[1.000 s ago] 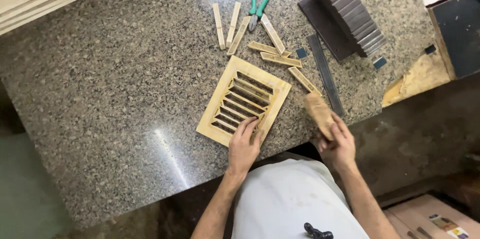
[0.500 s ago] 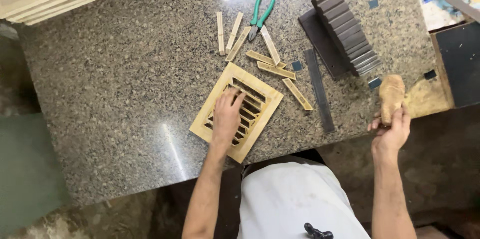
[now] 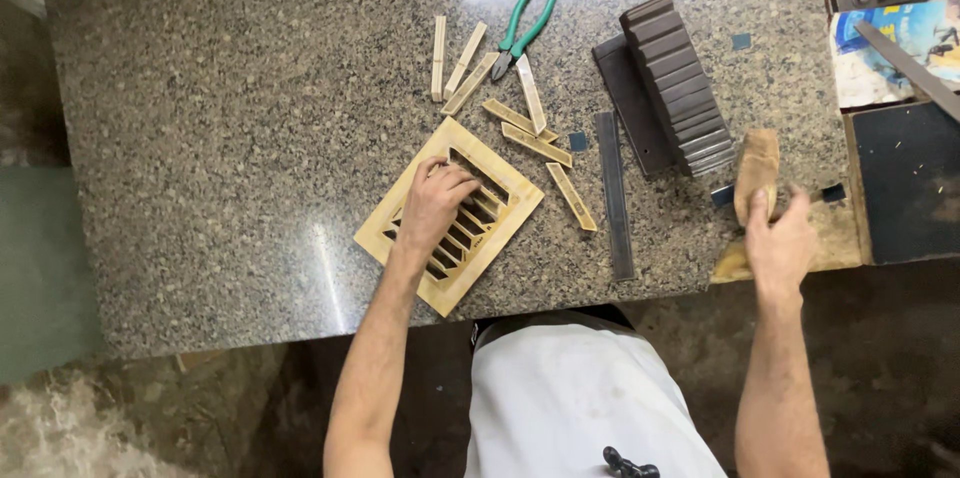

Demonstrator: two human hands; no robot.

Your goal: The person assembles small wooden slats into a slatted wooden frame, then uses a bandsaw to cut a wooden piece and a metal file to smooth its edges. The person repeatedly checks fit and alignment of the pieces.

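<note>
1. A speckled granite worktop (image 3: pixel 220 138) fills most of the view, and the person stands at its near edge.
2. A square slatted wooden vent frame (image 3: pixel 400 228) lies flat near that edge, turned at an angle.
3. A dark stack of ridged blocks (image 3: pixel 680 83) rests on a dark flat plate (image 3: pixel 625 98) to the right, with a long grey metal strip (image 3: pixel 612 193) beside it.
4. The left hand (image 3: pixel 438 203) presses flat on the frame's slats, fingers loosely curled, gripping nothing.
5. The right hand (image 3: pixel 780 238) is closed around the lower end of a tan wooden block (image 3: pixel 757 163) at the worktop's right edge.
6. Green-handled pliers (image 3: pixel 525 23) lie above the frame.
7. Loose wooden slats (image 3: pixel 537 145) are scattered between the pliers and the frame.
</note>
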